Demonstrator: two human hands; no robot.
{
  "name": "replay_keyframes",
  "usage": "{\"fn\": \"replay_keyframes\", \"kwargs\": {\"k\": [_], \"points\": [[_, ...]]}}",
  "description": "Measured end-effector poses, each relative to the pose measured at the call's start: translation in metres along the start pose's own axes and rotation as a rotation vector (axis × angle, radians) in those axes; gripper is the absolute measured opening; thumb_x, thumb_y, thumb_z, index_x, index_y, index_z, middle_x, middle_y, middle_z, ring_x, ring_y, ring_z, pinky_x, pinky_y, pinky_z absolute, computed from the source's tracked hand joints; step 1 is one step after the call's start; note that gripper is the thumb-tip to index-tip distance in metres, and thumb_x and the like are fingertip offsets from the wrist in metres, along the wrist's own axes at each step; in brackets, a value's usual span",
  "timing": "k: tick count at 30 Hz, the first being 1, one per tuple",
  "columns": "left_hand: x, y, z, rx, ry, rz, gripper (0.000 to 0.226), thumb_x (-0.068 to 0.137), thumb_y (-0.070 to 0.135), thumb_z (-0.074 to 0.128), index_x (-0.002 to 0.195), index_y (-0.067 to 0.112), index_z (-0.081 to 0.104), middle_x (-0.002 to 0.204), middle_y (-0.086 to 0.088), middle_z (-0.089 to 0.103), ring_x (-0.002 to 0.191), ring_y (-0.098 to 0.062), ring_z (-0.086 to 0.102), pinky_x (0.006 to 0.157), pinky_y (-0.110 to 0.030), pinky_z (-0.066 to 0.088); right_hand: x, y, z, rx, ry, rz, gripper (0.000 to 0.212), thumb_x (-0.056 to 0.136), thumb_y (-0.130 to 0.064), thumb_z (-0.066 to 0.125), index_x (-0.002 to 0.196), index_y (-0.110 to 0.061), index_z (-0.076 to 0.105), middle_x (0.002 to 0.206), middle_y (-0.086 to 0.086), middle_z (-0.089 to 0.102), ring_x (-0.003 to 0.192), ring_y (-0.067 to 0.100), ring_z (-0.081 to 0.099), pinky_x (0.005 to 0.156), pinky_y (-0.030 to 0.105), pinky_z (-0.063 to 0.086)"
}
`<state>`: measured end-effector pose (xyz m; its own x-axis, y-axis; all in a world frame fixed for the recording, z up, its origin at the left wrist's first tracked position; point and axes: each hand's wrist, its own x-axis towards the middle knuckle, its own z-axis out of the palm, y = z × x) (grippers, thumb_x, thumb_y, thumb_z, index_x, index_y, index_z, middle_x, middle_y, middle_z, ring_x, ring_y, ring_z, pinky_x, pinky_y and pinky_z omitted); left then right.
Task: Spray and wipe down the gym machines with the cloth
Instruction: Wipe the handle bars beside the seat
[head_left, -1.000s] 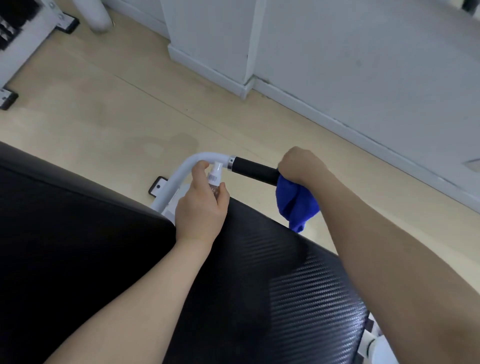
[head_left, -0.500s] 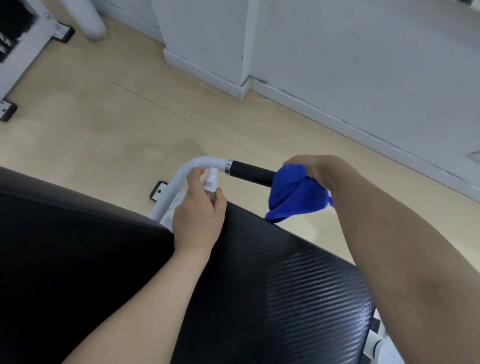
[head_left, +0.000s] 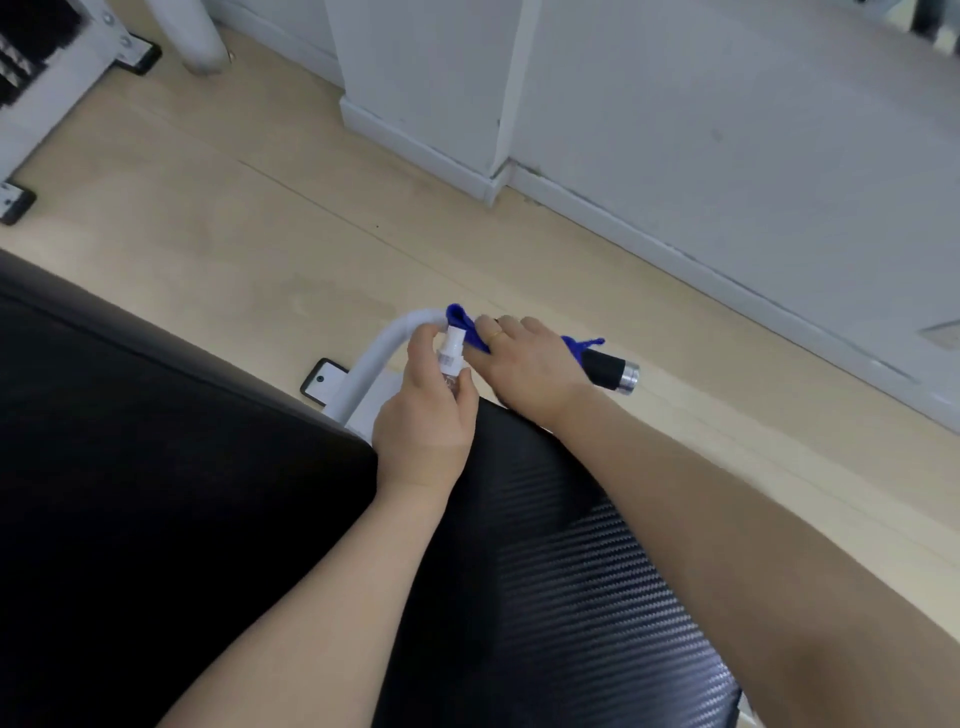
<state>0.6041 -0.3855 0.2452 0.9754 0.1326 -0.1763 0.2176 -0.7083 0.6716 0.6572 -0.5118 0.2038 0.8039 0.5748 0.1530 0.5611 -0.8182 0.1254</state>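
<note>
My left hand (head_left: 423, 421) grips a small clear spray bottle (head_left: 451, 353) with a white nozzle, held upright beside the machine's white curved tube (head_left: 382, 353). My right hand (head_left: 524, 366) wraps the blue cloth (head_left: 467, 330) around the black foam handle (head_left: 605, 369), near where it joins the white tube. Blue cloth shows at both sides of the hand. The handle's chrome end cap (head_left: 629, 378) sticks out to the right. Both forearms reach over the machine's black carbon-pattern pad (head_left: 571, 597).
Pale wood floor lies beyond the pad. A white wall with skirting board (head_left: 727, 280) runs along the right, with a corner pillar (head_left: 431, 104) behind. Another white machine frame (head_left: 47, 88) stands at the top left. The tube's black foot plate (head_left: 322, 382) sits on the floor.
My right hand slid the cloth leftward along the handle, from its outer end to the joint with the white tube. The black grip's chrome end is now exposed. My left hand kept the bottle in place.
</note>
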Motion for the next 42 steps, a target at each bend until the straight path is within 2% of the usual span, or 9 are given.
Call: {"fn": "replay_keyframes", "kwargs": {"k": [4,7,11,18,20,24,29,36,42], "points": [[0.004,0.002,0.001,0.058,-0.036,-0.043,0.047,0.094,0.025,0.046,0.138,0.02,0.028,0.078,0.002,0.055,0.073,-0.031,0.059,0.057,-0.03,0.035,-0.053,0.022,-0.018,0.101,-0.173,0.104,0.017,0.063,-0.005,0.078,0.077,-0.007,0.068,0.07,0.01,0.057,0.051,0.028,0.054,0.043,0.027,0.033],[-0.008,0.015,-0.015,-0.067,-0.08,-0.022,0.055,0.094,0.025,0.047,0.143,0.021,0.021,0.073,0.001,0.054,0.07,-0.028,0.059,0.055,-0.034,0.041,-0.075,0.035,-0.063,0.314,-0.152,0.299,0.023,0.08,-0.013,0.057,0.1,-0.008,0.068,0.076,0.014,0.053,0.064,0.032,0.054,0.056,0.03,0.044],[-0.019,0.05,-0.061,-0.47,-0.01,0.046,0.056,0.093,0.021,0.051,0.14,0.022,0.021,0.076,0.007,0.053,0.058,-0.029,0.058,0.061,-0.042,0.052,-0.064,-0.012,-0.098,0.429,-0.202,-0.083,0.034,0.085,-0.026,0.044,0.105,-0.012,0.067,0.078,0.011,0.054,0.063,0.026,0.052,0.055,0.03,0.045],[-0.045,0.048,-0.131,-0.429,0.039,0.027,0.05,0.094,0.019,0.044,0.139,0.025,0.023,0.081,-0.001,0.057,0.051,-0.013,0.058,0.05,-0.019,0.046,-0.043,-0.12,-0.073,0.368,-0.272,-0.48,0.027,0.062,-0.02,0.083,0.088,-0.022,0.075,0.086,0.006,0.069,0.062,0.023,0.061,0.053,0.026,0.049],[-0.058,0.035,-0.126,-0.364,-0.011,0.004,0.055,0.091,0.016,0.045,0.14,0.025,0.021,0.08,-0.004,0.058,0.058,-0.017,0.059,0.057,-0.028,0.05,-0.04,-0.112,-0.068,0.341,-0.203,-0.449,0.018,0.059,-0.019,0.084,0.075,-0.021,0.074,0.076,0.003,0.066,0.056,0.022,0.057,0.048,0.024,0.041],[-0.07,0.011,-0.111,-0.261,-0.127,-0.02,0.06,0.091,0.015,0.046,0.143,0.025,0.019,0.085,-0.001,0.058,0.068,-0.024,0.06,0.072,-0.042,0.053,-0.025,-0.087,-0.065,0.274,-0.292,-0.058,0.023,0.091,-0.019,0.045,0.102,-0.007,0.062,0.098,0.012,0.058,0.079,0.034,0.059,0.06,0.036,0.038],[-0.082,-0.007,-0.097,-0.196,-0.188,0.0,0.051,0.092,0.017,0.047,0.139,0.024,0.028,0.088,-0.009,0.061,0.077,-0.03,0.062,0.074,-0.043,0.051,-0.03,0.004,-0.078,0.099,-0.561,0.614,0.033,0.091,-0.008,0.045,0.122,-0.015,0.055,0.116,0.01,0.047,0.089,0.032,0.055,0.068,0.034,0.037],[-0.121,0.004,-0.076,-0.136,-0.365,0.068,0.047,0.092,0.017,0.044,0.137,0.025,0.033,0.099,0.001,0.053,0.076,-0.009,0.052,0.067,-0.014,0.038,-0.13,-0.038,-0.146,0.503,-0.083,0.673,0.035,0.096,-0.022,0.045,0.131,-0.018,0.047,0.125,0.014,0.044,0.079,0.035,0.055,0.071,0.035,0.047],[-0.177,0.032,-0.069,-0.069,-0.574,0.191,0.056,0.1,0.019,0.037,0.147,0.028,0.009,0.128,0.001,0.037,0.091,-0.016,0.051,0.08,-0.034,0.049,-0.219,-0.06,-0.21,0.879,0.061,1.03,0.033,0.079,-0.014,0.044,0.111,-0.018,0.051,0.091,-0.005,0.055,0.072,0.017,0.049,0.065,0.026,0.038]]}}
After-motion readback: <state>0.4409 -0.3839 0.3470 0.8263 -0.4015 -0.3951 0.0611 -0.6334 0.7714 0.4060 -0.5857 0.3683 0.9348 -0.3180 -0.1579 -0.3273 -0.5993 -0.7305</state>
